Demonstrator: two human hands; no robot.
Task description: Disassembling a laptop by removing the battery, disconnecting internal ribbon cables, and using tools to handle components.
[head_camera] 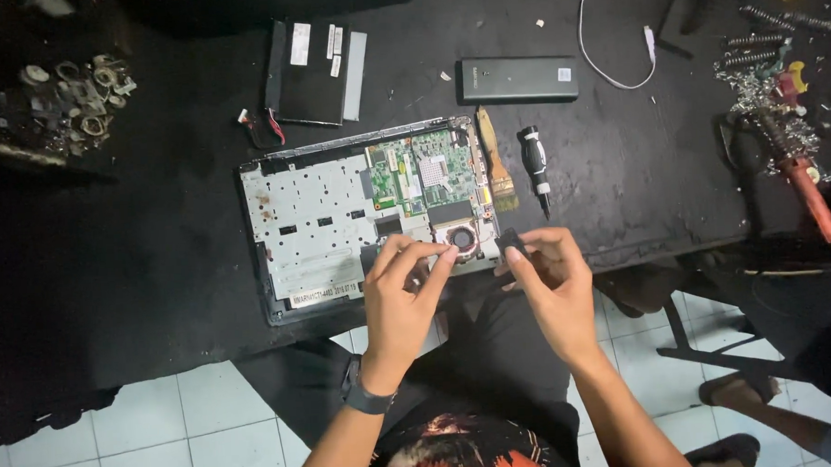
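An opened laptop base lies on the black table, its metal plate, green circuit board and small round fan exposed. My left hand rests on the near edge of the laptop, fingertips next to the fan. My right hand pinches a small black part at the laptop's near right corner. I cannot tell what the part is. A dark watch sits on my left wrist.
A paintbrush and a black screwdriver lie right of the laptop. Behind are a black battery pack, a flat black module and a white cable. A soldering iron and metal scraps sit far right. Another person's sandalled feet are on the tiled floor.
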